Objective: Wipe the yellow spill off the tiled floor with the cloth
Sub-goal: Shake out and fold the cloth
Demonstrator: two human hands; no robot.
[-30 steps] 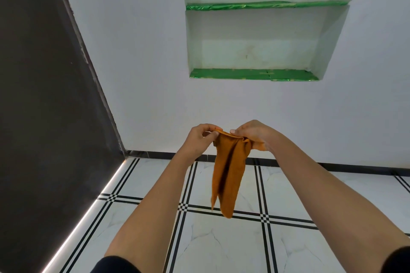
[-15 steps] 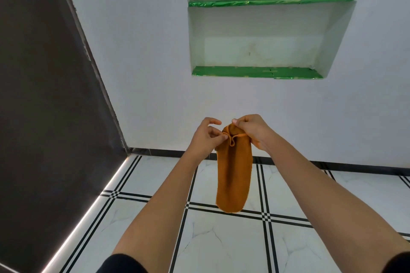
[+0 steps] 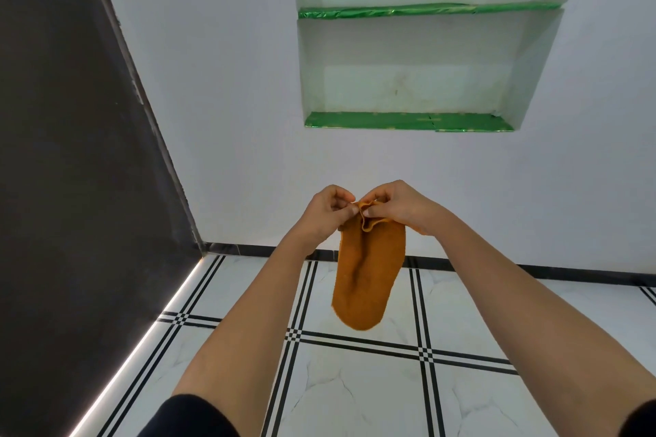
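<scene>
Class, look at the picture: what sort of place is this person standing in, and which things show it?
Probably a bare room in a home: tiled floor, plain white wall, built-in niche with green-lined shelves.

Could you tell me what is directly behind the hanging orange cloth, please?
Behind the cloth, pinched by the left hand and right hand, are white wall, black skirting and tiled floor. What it covers stays unseen; no spill shows.

Orange cloth: soft, matt fabric with a fine nap, pinched at its top edge by both hands. Floor: glossy white marble-look tiles, grey-veined, with black inlaid lines. Niche shelves: shiny, crinkled green foil covering. Wall: smooth matt white paint. Left panel: dull, dark surface.
</scene>
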